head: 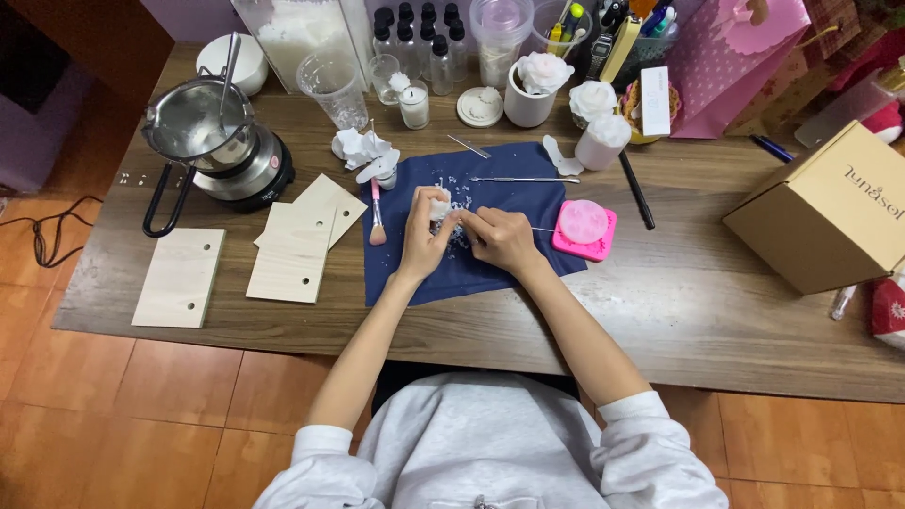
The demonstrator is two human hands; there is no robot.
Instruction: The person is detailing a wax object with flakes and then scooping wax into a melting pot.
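While pinching a small white wax flower (440,203) over the blue cloth (490,269) in left hand (421,240), right hand (500,236) closed around thin tool. Seems light, brittle, crumbly; better held at base, gently.

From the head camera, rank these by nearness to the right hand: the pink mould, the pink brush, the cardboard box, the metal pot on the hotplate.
1. Pink mould, just to the outer side of the right hand.
2. Pink brush, across the blue cloth, past the left hand.
3. Cardboard box, at the table's far right.
4. Metal pot, at the far left corner.
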